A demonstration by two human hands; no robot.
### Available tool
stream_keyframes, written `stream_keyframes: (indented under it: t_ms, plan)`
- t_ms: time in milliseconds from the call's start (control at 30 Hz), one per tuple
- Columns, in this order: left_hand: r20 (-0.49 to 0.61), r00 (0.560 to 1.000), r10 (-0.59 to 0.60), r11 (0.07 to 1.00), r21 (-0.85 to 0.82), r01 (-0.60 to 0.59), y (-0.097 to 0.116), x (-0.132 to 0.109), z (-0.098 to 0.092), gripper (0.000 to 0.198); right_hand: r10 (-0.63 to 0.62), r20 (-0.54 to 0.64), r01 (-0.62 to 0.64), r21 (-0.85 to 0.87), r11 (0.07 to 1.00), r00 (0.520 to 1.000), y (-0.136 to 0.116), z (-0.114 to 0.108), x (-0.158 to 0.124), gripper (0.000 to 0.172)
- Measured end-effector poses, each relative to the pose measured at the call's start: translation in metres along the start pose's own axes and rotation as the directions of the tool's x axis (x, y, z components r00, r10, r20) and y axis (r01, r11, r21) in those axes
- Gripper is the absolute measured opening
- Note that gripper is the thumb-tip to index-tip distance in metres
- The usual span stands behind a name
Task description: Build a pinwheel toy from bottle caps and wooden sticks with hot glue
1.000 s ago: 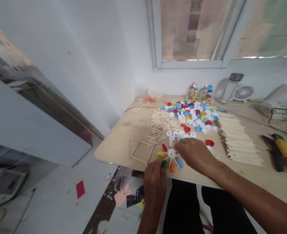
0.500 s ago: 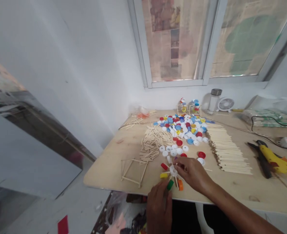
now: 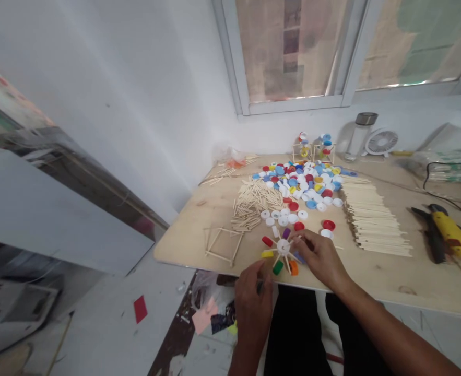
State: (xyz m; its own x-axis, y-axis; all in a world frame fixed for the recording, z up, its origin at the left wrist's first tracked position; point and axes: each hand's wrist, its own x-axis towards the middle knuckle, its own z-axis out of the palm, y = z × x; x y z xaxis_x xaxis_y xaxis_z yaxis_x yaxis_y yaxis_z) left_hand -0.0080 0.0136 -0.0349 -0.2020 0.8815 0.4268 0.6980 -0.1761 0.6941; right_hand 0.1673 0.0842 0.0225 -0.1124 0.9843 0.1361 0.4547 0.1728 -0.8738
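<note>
Desk: pale plywood, matt, slightly rough, showing faint marks. On top, plastic bottle caps are catching light with a smooth, low gloss; raw wooden sticks beside them are staying matt and dry-looking. Toward the desk's right end, a yellow glue gun is showing glossy plastic.

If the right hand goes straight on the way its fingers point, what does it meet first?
The right hand points left into the bottle-cap wheel, so a wooden spoke by its fingertips comes first, then the white hub. Depth is unclear; it may already be touching that spoke.
</note>
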Motion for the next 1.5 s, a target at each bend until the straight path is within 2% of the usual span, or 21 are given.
stream_keyframes:
  t_ms: [100,200,367,533,800,1000,1200,1300,1400,1500]
  plan:
    - [0.013,1.000,-0.028,0.999,-0.037,0.029,0.005,0.001,0.002,0.030,0.053,-0.051,-0.046,0.136,0.990,0.997,0.004,-0.002,-0.001,0.029]
    - [0.031,0.997,-0.070,0.992,-0.107,0.073,0.008,-0.001,0.002,0.028,0.167,-0.104,-0.121,0.351,0.928,0.980,0.007,-0.004,-0.006,0.033]
    - [0.092,0.987,-0.130,0.972,-0.185,0.145,0.018,-0.004,-0.001,0.025,0.390,-0.109,-0.223,0.670,0.708,0.914,0.009,-0.004,-0.022,0.039]
    - [0.100,0.983,-0.151,0.965,-0.202,0.168,0.023,-0.003,-0.004,0.025,0.482,-0.038,-0.239,0.832,0.501,0.875,0.012,-0.010,-0.039,0.035]
    - [0.087,0.976,-0.198,0.959,-0.190,0.211,0.013,-0.010,-0.006,0.025,0.520,0.062,-0.252,0.919,0.303,0.852,0.029,-0.018,-0.052,0.024]
    - [0.140,0.961,-0.237,0.930,-0.252,0.266,0.023,-0.008,-0.005,0.025,0.506,0.081,-0.239,0.937,0.254,0.859,0.031,-0.020,-0.051,0.023]
    - [0.225,0.952,-0.208,0.893,-0.355,0.278,0.036,-0.005,0.007,0.025,0.483,0.092,-0.237,0.939,0.249,0.871,0.033,-0.021,-0.051,0.025]
    - [0.246,0.948,-0.201,0.893,-0.352,0.281,0.038,-0.005,0.008,0.025,0.469,0.088,-0.215,0.951,0.224,0.879,0.035,-0.023,-0.051,0.024]
    - [0.172,0.960,-0.221,0.917,-0.299,0.265,0.032,-0.001,0.000,0.025,0.481,0.086,-0.200,0.961,0.192,0.872,0.034,-0.026,-0.051,0.023]
    - [-0.015,0.963,-0.270,0.935,-0.245,0.258,0.012,0.010,-0.015,0.028,0.494,0.110,-0.211,0.966,0.153,0.863,0.031,-0.029,-0.051,0.023]
